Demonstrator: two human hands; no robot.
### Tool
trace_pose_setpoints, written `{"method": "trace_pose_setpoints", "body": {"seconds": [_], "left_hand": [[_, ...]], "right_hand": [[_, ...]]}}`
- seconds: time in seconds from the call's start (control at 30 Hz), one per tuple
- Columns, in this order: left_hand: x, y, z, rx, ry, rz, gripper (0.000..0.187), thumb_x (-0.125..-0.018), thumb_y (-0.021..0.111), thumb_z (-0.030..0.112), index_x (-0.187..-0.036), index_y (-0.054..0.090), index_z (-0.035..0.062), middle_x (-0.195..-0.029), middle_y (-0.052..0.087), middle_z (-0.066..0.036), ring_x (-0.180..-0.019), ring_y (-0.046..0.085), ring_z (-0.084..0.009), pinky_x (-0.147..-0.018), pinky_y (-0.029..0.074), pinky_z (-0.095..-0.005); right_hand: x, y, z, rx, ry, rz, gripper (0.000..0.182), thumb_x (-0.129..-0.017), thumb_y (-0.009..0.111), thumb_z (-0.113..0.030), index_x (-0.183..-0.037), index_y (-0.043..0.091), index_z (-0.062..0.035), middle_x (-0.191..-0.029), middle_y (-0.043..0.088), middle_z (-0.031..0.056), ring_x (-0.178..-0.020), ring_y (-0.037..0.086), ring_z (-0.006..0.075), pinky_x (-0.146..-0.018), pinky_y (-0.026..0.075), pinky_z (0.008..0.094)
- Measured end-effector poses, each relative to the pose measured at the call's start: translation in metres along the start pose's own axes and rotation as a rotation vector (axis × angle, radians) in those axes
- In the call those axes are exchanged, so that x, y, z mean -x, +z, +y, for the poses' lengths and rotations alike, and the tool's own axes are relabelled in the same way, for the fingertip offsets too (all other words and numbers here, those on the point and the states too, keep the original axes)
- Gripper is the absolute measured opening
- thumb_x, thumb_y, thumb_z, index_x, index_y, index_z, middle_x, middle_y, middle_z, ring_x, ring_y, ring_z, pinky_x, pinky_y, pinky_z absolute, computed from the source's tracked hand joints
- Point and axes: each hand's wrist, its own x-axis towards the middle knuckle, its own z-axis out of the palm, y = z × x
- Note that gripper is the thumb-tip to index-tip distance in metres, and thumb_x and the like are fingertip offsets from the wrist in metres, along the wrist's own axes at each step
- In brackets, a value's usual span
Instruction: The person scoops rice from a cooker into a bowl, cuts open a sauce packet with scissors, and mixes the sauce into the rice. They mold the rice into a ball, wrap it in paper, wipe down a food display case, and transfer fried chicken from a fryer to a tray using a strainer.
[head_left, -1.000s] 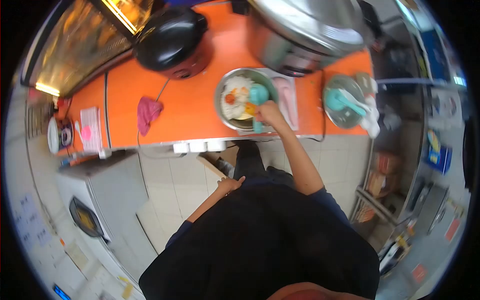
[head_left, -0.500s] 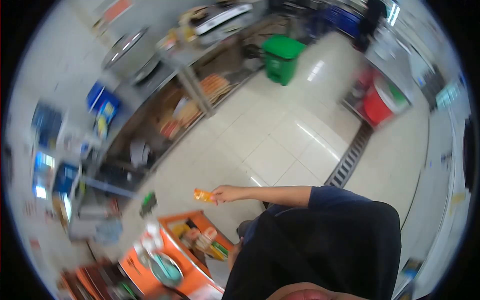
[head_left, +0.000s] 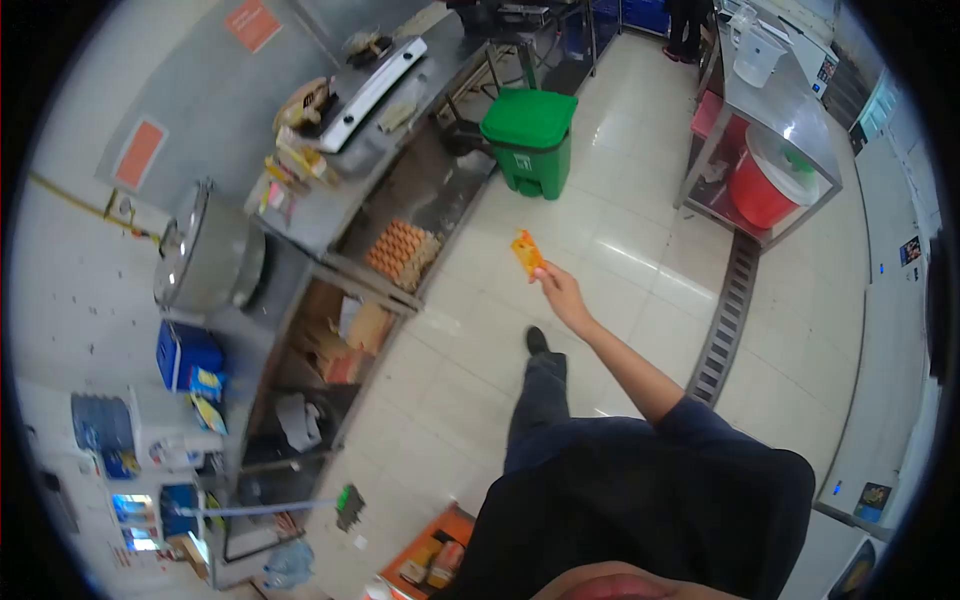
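Observation:
My right hand (head_left: 562, 295) is stretched out forward over the tiled floor, fingers closed on one end of a small orange and yellow packet (head_left: 527, 256). The packet looks flat and shiny; its print is too small to read. Beyond it stands a green pedal bin (head_left: 530, 145) with its lid down, apart from the packet. My left hand is out of view.
At left, a steel counter (head_left: 385, 120) holds a large pot (head_left: 212, 255); egg trays (head_left: 402, 252) sit on its lower shelf. A mop (head_left: 348, 508) and an orange cart (head_left: 437, 545) are near me. A floor drain (head_left: 727, 320) and steel table (head_left: 775, 105) lie right.
My right hand has swung forward and right with the packet, closer to the green bin. The orange cart has slid mostly out of view, and my left hand beside it no longer shows.

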Motion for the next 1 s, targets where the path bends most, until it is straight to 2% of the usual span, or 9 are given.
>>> {"method": "trace_pose_setpoints", "body": {"seconds": [0.1,0.27,0.4,0.43,0.57,0.73,0.83,0.87,1.0], "left_hand": [[-0.132,0.042,0.141,-0.33,0.211,-0.051,0.035,-0.091,0.039,0.029,-0.114,0.045,0.0028,-0.114,0.049,-0.01,-0.103,0.046,-0.0219,-0.088,0.037,-0.0385],[-0.187,0.11,0.177,-0.751,0.265,-0.046,0.033,-0.091,0.04,0.03,-0.104,0.051,0.0024,-0.102,0.054,-0.01,-0.09,0.051,-0.0215,-0.08,0.041,-0.0361],[-0.383,0.251,0.291,-1.198,0.233,-0.076,0.033,-0.091,0.041,0.031,-0.097,0.056,0.0022,-0.092,0.058,-0.009,-0.08,0.055,-0.0212,-0.073,0.044,-0.0342],[-0.409,0.318,0.333,-0.644,0.264,-0.221,0.034,-0.092,0.039,0.032,-0.102,0.054,0.0028,-0.092,0.057,-0.007,-0.079,0.056,-0.0162,-0.072,0.044,-0.0283],[-0.401,0.541,0.454,-0.441,0.378,-0.305,0.032,-0.094,0.041,0.028,-0.113,0.05,0.0031,-0.095,0.057,-0.003,-0.082,0.054,-0.0126,-0.071,0.042,-0.0226],[-0.45,0.6,0.41,-0.798,0.62,-0.434,0.034,-0.095,0.04,0.029,-0.107,0.054,0.0012,-0.089,0.059,-0.004,-0.08,0.054,-0.0115,-0.078,0.042,-0.0246],[-0.455,0.529,0.27,-0.474,0.102,-0.074,0.044,-0.094,0.037,0.036,-0.122,0.045,0.0032,-0.1,0.06,-0.007,-0.087,0.056,-0.014,-0.075,0.045,-0.0269],[-0.49,0.445,0.162,-0.585,-0.048,-0.029,0.047,-0.093,0.037,0.039,-0.123,0.043,0.0036,-0.107,0.058,-0.007,-0.09,0.057,-0.0158,-0.075,0.046,-0.0282],[-0.406,0.51,0.212,-0.606,-0.079,-0.028,0.049,-0.092,0.038,0.041,-0.123,0.043,0.0041,-0.109,0.057,-0.008,-0.093,0.056,-0.0173,-0.077,0.045,-0.0302]], "right_hand": [[-0.085,-0.019,-0.011,-0.048,0.006,0.062,0.025,-0.092,0.046,-0.026,-0.082,0.058,-0.0066,-0.057,0.04,-0.0019,-0.054,0.036,0.0062,-0.049,0.031,0.0233],[-0.218,-0.089,-0.004,0.178,-0.034,0.281,0.025,-0.092,0.046,-0.026,-0.086,0.061,-0.007,-0.057,0.039,-0.0044,-0.054,0.035,0.0049,-0.048,0.03,0.0222],[-0.3,-0.141,-0.024,0.089,-0.103,0.331,0.026,-0.093,0.044,-0.023,-0.085,0.06,-0.0038,-0.055,0.029,-0.0081,-0.049,0.026,0.0027,-0.045,0.021,0.0203],[-0.318,-0.149,-0.022,0.087,-0.085,0.334,0.026,-0.093,0.044,-0.023,-0.085,0.06,-0.0038,-0.055,0.029,-0.0081,-0.049,0.026,0.0027,-0.045,0.021,0.0203],[-0.397,-0.174,0.001,0.052,-0.021,0.368,0.025,-0.093,0.045,-0.023,-0.085,0.06,-0.0044,-0.054,0.028,-0.0087,-0.048,0.025,0.0021,-0.044,0.019,0.0203],[-0.509,-0.192,0.054,0.075,0.04,0.265,0.03,-0.095,0.041,-0.028,-0.086,0.059,-0.0054,-0.05,0.032,-0.0073,-0.042,0.029,0.0022,-0.039,0.024,0.0193],[-0.556,-0.186,0.075,0.017,0.113,0.229,0.031,-0.095,0.041,-0.028,-0.084,0.059,-0.0055,-0.049,0.032,-0.0072,-0.041,0.029,0.0025,-0.039,0.024,0.0197],[-0.567,-0.188,0.089,0.015,0.162,0.205,0.031,-0.094,0.041,-0.028,-0.084,0.059,-0.0056,-0.049,0.032,-0.0072,-0.041,0.029,0.0026,-0.039,0.024,0.02],[-0.591,-0.182,0.136,0.125,0.093,0.115,0.03,-0.094,0.042,-0.028,-0.083,0.059,-0.0061,-0.05,0.031,-0.0076,-0.042,0.027,0.0029,-0.04,0.023,0.0208]]}}
